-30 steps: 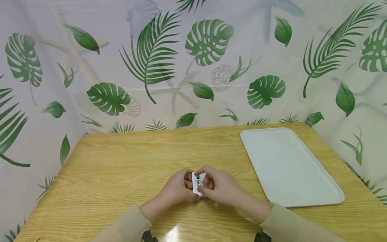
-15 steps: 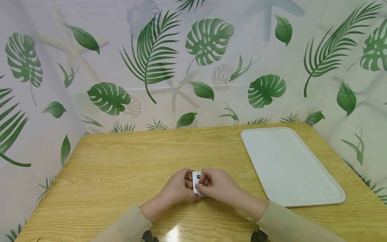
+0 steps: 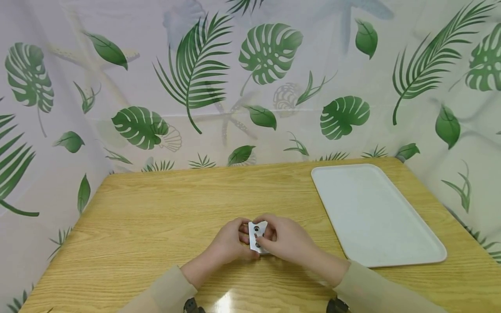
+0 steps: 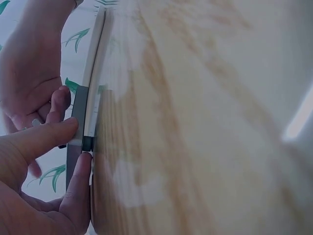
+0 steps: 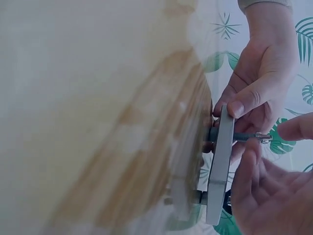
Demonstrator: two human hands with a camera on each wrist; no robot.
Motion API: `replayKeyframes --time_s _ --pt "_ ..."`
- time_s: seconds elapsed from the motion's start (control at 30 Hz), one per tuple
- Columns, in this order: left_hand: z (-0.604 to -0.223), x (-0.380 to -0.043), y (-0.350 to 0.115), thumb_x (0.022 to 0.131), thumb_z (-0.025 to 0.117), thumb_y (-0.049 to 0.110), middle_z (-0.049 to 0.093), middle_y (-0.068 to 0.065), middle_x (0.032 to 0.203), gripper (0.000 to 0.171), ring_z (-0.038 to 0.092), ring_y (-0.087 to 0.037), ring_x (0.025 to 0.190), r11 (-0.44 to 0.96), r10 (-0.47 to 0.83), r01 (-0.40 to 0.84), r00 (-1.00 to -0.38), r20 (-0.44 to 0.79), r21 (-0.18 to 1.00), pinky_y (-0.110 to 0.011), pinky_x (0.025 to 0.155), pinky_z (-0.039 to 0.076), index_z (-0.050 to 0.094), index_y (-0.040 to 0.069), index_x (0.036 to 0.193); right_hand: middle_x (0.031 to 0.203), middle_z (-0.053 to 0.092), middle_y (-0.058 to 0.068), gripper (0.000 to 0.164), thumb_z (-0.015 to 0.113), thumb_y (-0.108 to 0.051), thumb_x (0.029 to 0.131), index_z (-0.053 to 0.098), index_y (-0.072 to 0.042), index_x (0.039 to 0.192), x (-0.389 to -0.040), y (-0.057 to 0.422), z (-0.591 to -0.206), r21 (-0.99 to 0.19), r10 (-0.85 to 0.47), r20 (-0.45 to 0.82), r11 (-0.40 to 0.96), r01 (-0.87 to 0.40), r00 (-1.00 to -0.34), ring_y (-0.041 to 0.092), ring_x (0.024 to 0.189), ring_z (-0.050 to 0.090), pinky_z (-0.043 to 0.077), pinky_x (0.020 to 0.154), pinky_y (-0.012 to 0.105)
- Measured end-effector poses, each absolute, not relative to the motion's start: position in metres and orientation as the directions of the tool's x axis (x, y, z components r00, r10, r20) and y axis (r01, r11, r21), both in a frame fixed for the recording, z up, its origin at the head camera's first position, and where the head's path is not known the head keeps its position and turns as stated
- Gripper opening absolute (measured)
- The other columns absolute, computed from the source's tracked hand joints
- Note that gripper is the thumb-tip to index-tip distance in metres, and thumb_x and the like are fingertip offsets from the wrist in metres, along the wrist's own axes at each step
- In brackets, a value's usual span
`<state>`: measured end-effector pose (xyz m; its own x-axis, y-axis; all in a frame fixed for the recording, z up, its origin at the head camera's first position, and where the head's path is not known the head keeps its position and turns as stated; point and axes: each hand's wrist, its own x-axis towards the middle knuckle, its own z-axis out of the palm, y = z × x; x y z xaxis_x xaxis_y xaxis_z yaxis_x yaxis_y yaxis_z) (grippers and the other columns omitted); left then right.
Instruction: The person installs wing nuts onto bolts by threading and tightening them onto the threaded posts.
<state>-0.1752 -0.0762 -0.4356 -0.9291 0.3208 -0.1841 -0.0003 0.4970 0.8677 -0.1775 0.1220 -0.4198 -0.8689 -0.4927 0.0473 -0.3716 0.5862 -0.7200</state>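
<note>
A small silver metal plate (image 3: pixel 252 238) with round holes is held on edge by my left hand (image 3: pixel 228 244), low over the middle of the table. In the right wrist view, the left thumb (image 5: pixel 237 108) presses the plate's upper end. A threaded bolt (image 5: pixel 244 137) passes through the plate, with a dark fitting on its table side. Another short fitting (image 5: pixel 198 197) shows under the lower end. My right hand (image 3: pixel 287 241) is at the plate's right side, its fingers spread around the bolt's free end. One fingertip lies against the shaft; another finger stands apart from the tip.
A white rectangular tray (image 3: pixel 375 213) lies on the right of the wooden table (image 3: pixel 176 204). A leaf-patterned cloth (image 3: pixel 219 78) hangs behind the table and along both sides.
Half a second ago the right thumb and fingers were bunched together over the plate; now they are spread, uncovering more of it. The left hand and plate have stayed in place.
</note>
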Motion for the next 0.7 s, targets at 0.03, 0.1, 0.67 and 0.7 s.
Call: replayKeyframes --time_s 0.03,0.1,0.67,0.7 --pt "-0.4353 -0.1749 -0.0763 0.075 0.094 0.001 0.067 -0.014 0.120 0.082 0.067 -0.020 0.100 0.494 0.319 0.001 -0.930 -0.180 0.870 -0.035 0.087 0.061 0.053 -0.006 0.145 0.076 0.065 -0.006 0.032 0.070 -0.015 0.096 0.070 -0.006 0.126 -0.1777 0.1226 -0.4196 -0.739 -0.508 0.049 0.561 -0.373 -0.860 0.001 0.060 0.052 0.044 0.057 0.019" --pt "-0.4350 -0.1746 -0.0766 0.075 0.094 0.001 0.066 -0.014 0.120 0.082 0.067 -0.020 0.100 0.492 0.315 -0.002 -0.932 -0.180 0.870 -0.035 0.087 0.060 0.053 -0.007 0.145 0.078 0.067 -0.003 0.033 0.068 -0.009 0.094 0.071 -0.003 0.126 -0.1781 0.1230 -0.4202 -0.782 -0.535 0.042 0.509 -0.361 -0.844 0.001 0.062 0.053 0.045 0.058 0.019" --pt "-0.4344 -0.1746 -0.0755 0.073 0.093 -0.003 0.069 -0.014 0.119 0.084 0.067 -0.019 0.099 0.483 0.318 -0.002 -0.931 -0.178 0.876 -0.034 0.088 0.061 0.051 -0.008 0.146 0.068 0.059 -0.004 0.019 0.077 -0.020 0.094 0.066 -0.010 0.081 -0.1799 0.1159 -0.4228 -0.763 -0.440 0.015 0.575 -0.295 -0.898 0.007 0.059 0.050 0.042 0.053 0.020" --pt "-0.4345 -0.1745 -0.0754 0.073 0.093 -0.003 0.069 -0.014 0.120 0.084 0.067 -0.019 0.099 0.482 0.318 -0.003 -0.931 -0.178 0.876 -0.034 0.088 0.061 0.051 -0.008 0.146 0.066 0.057 -0.005 0.022 0.077 -0.020 0.095 0.065 -0.011 0.079 -0.1803 0.1148 -0.4231 -0.747 -0.427 0.018 0.596 -0.296 -0.904 0.007 0.059 0.049 0.041 0.053 0.020"
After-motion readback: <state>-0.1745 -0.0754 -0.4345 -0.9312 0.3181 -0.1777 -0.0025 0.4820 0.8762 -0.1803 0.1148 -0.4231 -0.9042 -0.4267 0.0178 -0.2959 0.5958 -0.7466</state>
